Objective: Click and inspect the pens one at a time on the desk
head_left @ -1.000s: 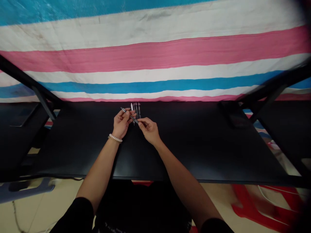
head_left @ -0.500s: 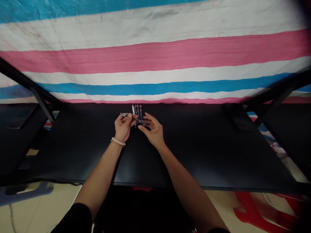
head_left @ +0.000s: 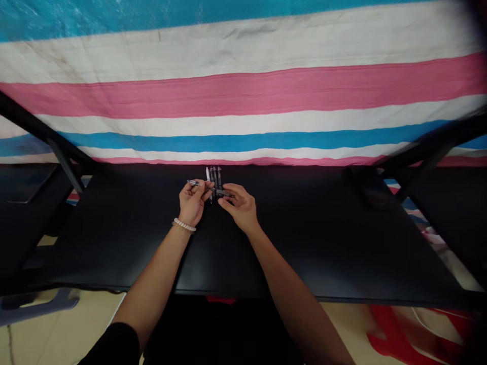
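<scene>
My left hand (head_left: 193, 201) pinches a dark pen (head_left: 209, 188) near its clear or silvery end, which points up to the left. The pen's other end reaches the fingers of my right hand (head_left: 242, 207), which close around it. Behind the hands several pens (head_left: 216, 175) lie side by side on the black table (head_left: 312, 223), pointing away from me. The leftmost one is a white pen (head_left: 207, 174); the others look dark. Their near ends are partly covered by the held pen and my fingers.
A striped sheet (head_left: 243, 96) hangs along the table's far edge. Black slanted supports (head_left: 64, 157) stand at both sides. A dark flat object (head_left: 371, 190) lies at the right rear. Below the table are a red stool (head_left: 395, 332) and a grey-blue one (head_left: 41, 308).
The fingers of my right hand have closed in on the right end of the pen. My left hand keeps its hold, and the view has shifted slightly.
</scene>
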A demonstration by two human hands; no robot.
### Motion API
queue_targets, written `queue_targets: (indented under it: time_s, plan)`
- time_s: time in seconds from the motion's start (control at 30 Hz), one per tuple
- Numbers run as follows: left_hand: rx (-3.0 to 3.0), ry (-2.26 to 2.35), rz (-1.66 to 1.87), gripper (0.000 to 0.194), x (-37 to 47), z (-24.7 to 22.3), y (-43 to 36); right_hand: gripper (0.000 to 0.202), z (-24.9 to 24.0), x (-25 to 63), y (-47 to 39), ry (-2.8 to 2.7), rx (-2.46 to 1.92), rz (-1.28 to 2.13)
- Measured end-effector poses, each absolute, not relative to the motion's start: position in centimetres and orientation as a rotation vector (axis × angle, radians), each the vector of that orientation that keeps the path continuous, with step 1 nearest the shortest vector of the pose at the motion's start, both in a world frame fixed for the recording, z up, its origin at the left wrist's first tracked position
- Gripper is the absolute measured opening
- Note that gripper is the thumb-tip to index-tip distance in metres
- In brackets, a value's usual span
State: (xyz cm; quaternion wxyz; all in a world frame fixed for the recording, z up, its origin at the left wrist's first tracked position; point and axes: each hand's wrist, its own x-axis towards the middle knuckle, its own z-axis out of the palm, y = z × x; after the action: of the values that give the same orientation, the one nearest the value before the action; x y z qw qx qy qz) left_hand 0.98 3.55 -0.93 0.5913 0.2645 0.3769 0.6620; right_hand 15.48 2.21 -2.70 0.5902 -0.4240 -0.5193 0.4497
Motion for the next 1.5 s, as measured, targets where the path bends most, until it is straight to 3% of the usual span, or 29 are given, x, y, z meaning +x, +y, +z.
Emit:
queue_targets:
  time_s: [0.23,0.73,0.87,0.97,1.27,1.5]
  plan:
    - [0.502,0.900,1.646,0.030,-0.3,-1.2,4.5,0.023,-2.3,15.5,2.1,-1.091,-1.042,1.063]
    - [0.610,0.864,1.489,0.031,1.2,-1.2,3.4,0.041,-2.5,14.8,1.3,-1.159,-1.161,1.212]
    - [0.548,0.916,1.558,0.029,0.8,-1.1,3.8,0.045,-2.4,15.2,1.5,-1.239,-1.137,1.044]
    - [0.512,0.933,1.586,0.028,0.6,-1.0,3.9,0.029,-2.3,15.4,1.5,-1.230,-1.174,1.067]
    - [0.625,0.917,1.576,0.033,0.8,-1.3,3.7,0.032,-2.2,15.5,1.6,-1.219,-1.199,1.065]
    - [0.584,0.881,1.541,0.024,0.7,-1.2,3.7,0.041,-2.2,15.5,1.2,-1.322,-1.170,1.150]
